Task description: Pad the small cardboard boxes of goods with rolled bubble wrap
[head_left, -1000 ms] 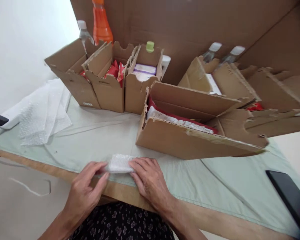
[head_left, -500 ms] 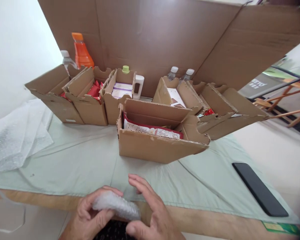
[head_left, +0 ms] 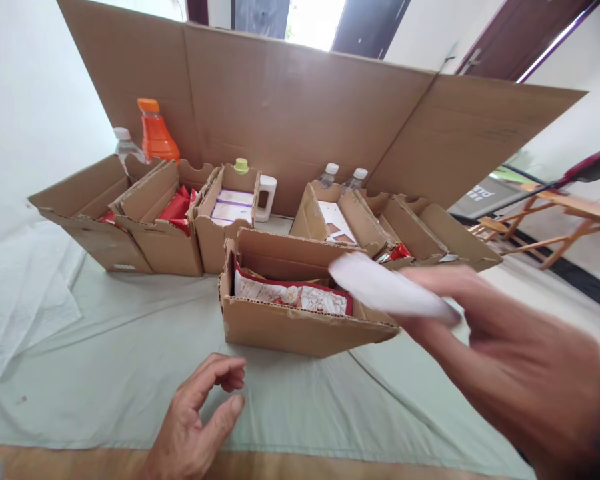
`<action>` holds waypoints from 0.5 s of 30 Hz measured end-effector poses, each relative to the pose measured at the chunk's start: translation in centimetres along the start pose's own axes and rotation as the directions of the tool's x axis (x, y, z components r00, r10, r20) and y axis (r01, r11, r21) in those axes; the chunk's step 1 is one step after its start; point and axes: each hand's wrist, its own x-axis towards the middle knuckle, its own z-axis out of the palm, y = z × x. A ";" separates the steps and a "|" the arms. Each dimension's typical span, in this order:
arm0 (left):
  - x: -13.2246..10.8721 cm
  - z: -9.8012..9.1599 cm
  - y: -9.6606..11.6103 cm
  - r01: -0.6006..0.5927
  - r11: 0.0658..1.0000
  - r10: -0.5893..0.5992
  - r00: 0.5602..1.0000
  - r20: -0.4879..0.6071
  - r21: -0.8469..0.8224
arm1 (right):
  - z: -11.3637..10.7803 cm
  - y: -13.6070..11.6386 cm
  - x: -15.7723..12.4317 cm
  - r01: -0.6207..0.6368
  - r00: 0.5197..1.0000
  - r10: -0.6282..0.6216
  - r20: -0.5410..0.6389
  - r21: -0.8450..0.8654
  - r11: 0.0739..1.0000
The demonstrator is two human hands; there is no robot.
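right hand (head_left: 520, 363): large and blurred at the right of the view, fingers pinched on one end of a wrapped packet (head_left: 385, 288).
wrapped packet: white, flat and long, blurred, held in the air over the right end of the front box (head_left: 290, 330); whether it touches the box cannot be told.
left hand (head_left: 200, 417): empty, fingers loosely curled and apart, thumb out, low over the green cloth (head_left: 105, 360) near the table's near edge.
front box: open brown cardboard on the cloth, just ahead of the left hand. red-and-white packets (head_left: 290, 297) stand inside along its front wall.
back row, left: three open cardboard boxes (head_left: 155, 243) side by side, with red packs and a white-and-purple pack inside. an orange bottle (head_left: 155, 133), a clear bottle (head_left: 124, 143) and a white jug (head_left: 267, 197) stand behind them.
back row, right: more open boxes (head_left: 420, 233), with two small bottles (head_left: 329, 175) behind.
cardboard sheet (head_left: 280, 113): upright behind everything.
bubble wrap (head_left: 20, 300): loose sheets at the far left on the cloth.
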 end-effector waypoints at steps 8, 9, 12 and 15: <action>1.6 1.1 -1.7 -0.024 0.986 0.032 0.998 -0.046 0.163 | 8.3 -3.7 10.9 0.428 0.771 -0.161 0.616 -0.315 0.847; 1.6 1.3 -2.0 -0.028 0.985 0.036 0.998 -0.048 0.173 | 9.1 -3.9 11.3 0.459 0.745 -0.176 0.644 -0.303 0.835; 1.8 1.6 -2.8 -0.050 0.983 0.058 0.998 -0.039 0.178 | 10.5 -3.9 11.9 0.508 0.683 -0.216 0.698 -0.241 0.827; 1.9 1.6 -3.1 -0.066 0.986 0.068 0.998 -0.009 0.155 | 10.4 -3.7 12.4 0.490 0.553 -0.178 0.814 -0.145 0.860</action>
